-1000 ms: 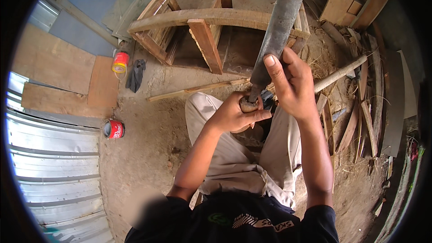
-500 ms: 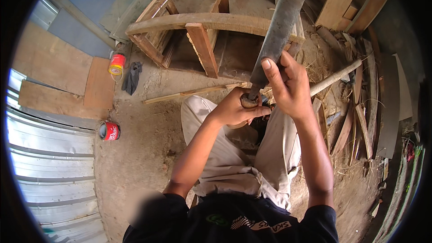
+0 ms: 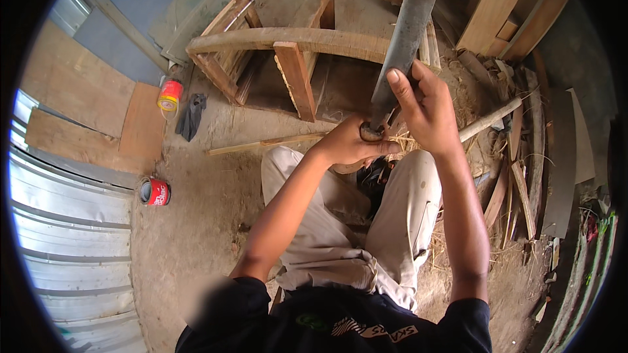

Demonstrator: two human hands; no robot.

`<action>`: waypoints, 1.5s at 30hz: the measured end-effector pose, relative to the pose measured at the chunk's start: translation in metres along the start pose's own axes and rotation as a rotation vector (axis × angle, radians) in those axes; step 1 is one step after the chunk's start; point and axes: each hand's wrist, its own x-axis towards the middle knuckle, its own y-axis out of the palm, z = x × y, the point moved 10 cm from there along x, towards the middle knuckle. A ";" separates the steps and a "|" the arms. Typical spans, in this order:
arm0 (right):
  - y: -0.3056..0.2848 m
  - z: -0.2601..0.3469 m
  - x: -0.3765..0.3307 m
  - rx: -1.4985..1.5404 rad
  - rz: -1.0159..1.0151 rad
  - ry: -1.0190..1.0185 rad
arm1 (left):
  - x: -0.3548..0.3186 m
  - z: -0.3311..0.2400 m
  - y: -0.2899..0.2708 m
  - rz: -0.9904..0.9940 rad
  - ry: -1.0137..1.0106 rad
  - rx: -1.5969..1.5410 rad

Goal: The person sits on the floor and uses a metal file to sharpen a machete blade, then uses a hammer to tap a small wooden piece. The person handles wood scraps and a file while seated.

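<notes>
Gripping grey pole (image 3: 411, 26): right hand (image 3: 425, 111) fingers wrapped round shaft, left hand (image 3: 353, 147) closed on base.

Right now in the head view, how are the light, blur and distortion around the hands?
Head view: even daylight, no harsh glare; soft shadow inside the curved wooden chair frame. Sharp on the left hand and right hand, both gripping the long grey flat blade. Fisheye bends the corrugated metal sheet near the rim; black vignette at the corners. A blurred patch sits near the lower edge.
</notes>
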 end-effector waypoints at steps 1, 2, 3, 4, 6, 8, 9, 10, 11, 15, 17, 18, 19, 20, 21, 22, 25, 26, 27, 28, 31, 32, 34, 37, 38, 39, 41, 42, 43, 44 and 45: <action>-0.004 0.000 0.004 0.007 -0.011 -0.008 | 0.005 -0.004 0.000 0.007 0.025 -0.034; -0.008 0.005 0.006 -0.002 -0.020 -0.067 | 0.009 -0.005 -0.002 -0.013 0.030 -0.050; -0.010 0.002 0.008 -0.013 -0.020 -0.048 | 0.012 -0.007 -0.004 -0.033 0.041 -0.071; -0.011 0.001 0.009 -0.021 -0.024 -0.056 | 0.014 -0.008 -0.006 -0.054 0.050 -0.094; -0.014 -0.001 0.010 -0.024 -0.035 -0.074 | 0.017 -0.010 -0.010 -0.068 0.059 -0.087; -0.014 -0.005 0.009 -0.011 -0.042 -0.086 | 0.017 -0.007 -0.011 -0.076 0.042 -0.028; -0.013 -0.010 0.008 0.012 -0.043 -0.064 | 0.016 -0.005 -0.011 -0.064 0.039 -0.026; -0.012 -0.016 0.006 0.038 -0.043 -0.038 | 0.015 -0.001 -0.010 -0.068 0.023 -0.020; -0.010 -0.022 0.004 0.065 -0.041 -0.011 | 0.014 0.004 -0.010 -0.073 0.001 -0.013; -0.002 -0.036 -0.012 0.018 -0.019 -0.014 | 0.003 0.027 -0.004 -0.122 -0.076 -0.018; 0.006 -0.048 -0.029 0.064 0.005 0.018 | -0.005 0.039 0.004 -0.110 -0.100 0.010; 0.010 -0.054 -0.033 0.044 -0.008 0.009 | -0.011 0.049 0.004 -0.126 -0.159 0.055; 0.015 -0.065 -0.040 0.058 -0.001 0.061 | -0.017 0.056 0.007 -0.125 -0.164 0.022; 0.019 -0.076 -0.051 0.069 0.003 0.118 | -0.023 0.064 0.011 -0.123 -0.193 -0.004; 0.022 -0.087 -0.060 0.078 0.002 0.172 | -0.028 0.075 0.014 -0.116 -0.243 -0.016; 0.025 -0.093 -0.070 0.122 -0.018 0.188 | -0.032 0.080 0.018 -0.120 -0.218 -0.080; 0.034 -0.114 -0.102 0.306 -0.071 0.300 | -0.047 0.108 0.024 -0.090 -0.329 -0.026; 0.034 -0.120 -0.112 0.240 -0.032 0.355 | -0.051 0.117 0.026 -0.075 -0.361 -0.013; 0.035 -0.124 -0.119 0.219 -0.026 0.377 | -0.055 0.124 0.031 -0.049 -0.386 0.014; 0.036 -0.127 -0.125 0.199 -0.019 0.394 | -0.057 0.132 0.036 -0.024 -0.413 0.047; 0.029 -0.132 -0.139 0.149 -0.049 0.398 | -0.058 0.149 0.056 0.024 -0.451 0.022; 0.026 -0.135 -0.142 0.118 -0.060 0.402 | -0.057 0.153 0.063 0.035 -0.453 -0.006; 0.021 -0.149 -0.154 0.043 -0.057 0.526 | -0.057 0.163 0.079 0.066 -0.494 -0.052; 0.002 -0.153 -0.168 -0.007 -0.104 0.535 | -0.051 0.173 0.096 0.091 -0.494 -0.113; -0.004 -0.149 -0.171 0.032 -0.137 0.474 | -0.049 0.175 0.102 0.121 -0.483 -0.099; -0.009 -0.156 -0.180 0.039 -0.151 0.515 | -0.047 0.178 0.110 0.154 -0.470 -0.082; -0.019 -0.174 -0.197 0.039 -0.177 0.571 | -0.042 0.189 0.127 0.197 -0.488 -0.129; -0.023 -0.185 -0.206 0.073 -0.214 0.588 | -0.041 0.197 0.138 0.212 -0.528 -0.194; -0.028 -0.200 -0.214 0.108 -0.253 0.603 | -0.041 0.204 0.151 0.226 -0.568 -0.255; -0.032 -0.214 -0.226 0.143 -0.296 0.617 | -0.047 0.219 0.167 0.266 -0.706 -0.318; -0.031 -0.232 -0.244 0.155 -0.313 0.690 | -0.054 0.229 0.180 0.283 -0.797 -0.389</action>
